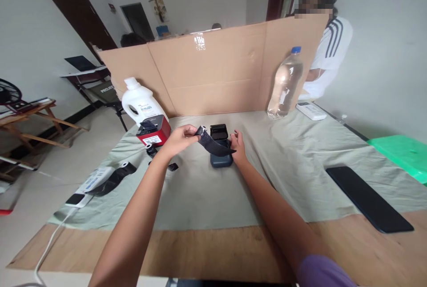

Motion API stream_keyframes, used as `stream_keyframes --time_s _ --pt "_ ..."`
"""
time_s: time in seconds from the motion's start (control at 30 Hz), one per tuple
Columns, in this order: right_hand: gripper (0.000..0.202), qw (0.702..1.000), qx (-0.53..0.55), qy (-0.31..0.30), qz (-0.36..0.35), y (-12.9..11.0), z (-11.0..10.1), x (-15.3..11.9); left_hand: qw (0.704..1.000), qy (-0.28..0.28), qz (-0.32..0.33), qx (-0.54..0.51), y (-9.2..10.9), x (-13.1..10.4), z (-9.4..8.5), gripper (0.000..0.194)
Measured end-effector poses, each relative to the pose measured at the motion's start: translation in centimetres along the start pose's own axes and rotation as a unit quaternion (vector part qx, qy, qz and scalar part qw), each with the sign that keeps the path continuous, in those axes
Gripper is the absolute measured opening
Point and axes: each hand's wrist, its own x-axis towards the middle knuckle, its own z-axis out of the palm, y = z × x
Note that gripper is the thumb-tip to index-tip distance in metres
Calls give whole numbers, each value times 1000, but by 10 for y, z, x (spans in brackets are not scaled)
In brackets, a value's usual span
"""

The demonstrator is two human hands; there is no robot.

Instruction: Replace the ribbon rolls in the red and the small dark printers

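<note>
Between my hands stretches a small roll of black film with a white core. My left hand pinches the rolled end between thumb and fingers. The loose strip sags across to my right hand, which grips around its tapered end; the fingertips are partly hidden there. Just beneath the strip sits a small dark blue case, its black-lined lid raised. My right hand is close against the case's right side; whether it touches the case I cannot tell.
Left of my hands are a red box, a white jug, small black pieces and another black roll on a white power strip. A cardboard screen, water bottle, phone and a person are also around.
</note>
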Motion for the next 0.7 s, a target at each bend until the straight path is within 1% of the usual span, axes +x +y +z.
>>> stream_keyframes --time_s 0.07,0.13,0.2,0.27,0.37,0.43,0.47,0.53,0.63,0.7 --pt "55 1000 -3 -1 -12 1 -1 0 998 17 -29 -49 -5 -22 -8 34" --pt "54 1000 -12 1 -22 2 -1 0 993 55 -59 -89 -12 -46 -15 37" --pt "54 999 -23 -1 -30 4 -1 1 982 109 -90 -126 -20 -69 -23 43" --pt "54 999 -30 -4 -32 5 -1 2 965 183 -119 -146 -30 -91 -31 51" --pt "54 999 -32 -3 -27 6 -2 3 936 299 -138 -125 -46 -120 -50 60" --pt "55 999 -34 -2 -26 6 -2 4 925 346 -138 -70 -58 -135 -67 58" --pt "55 999 -36 -1 -28 6 -2 4 924 355 -142 -25 -64 -142 -77 56" --pt "54 999 -40 2 -31 5 -1 4 917 349 -170 88 -74 -151 -95 51" --pt "54 999 -36 6 -25 4 -1 4 887 314 -226 252 -86 -154 -116 47" --pt "54 999 -28 5 -18 3 -1 4 865 283 -246 332 -93 -149 -122 46"
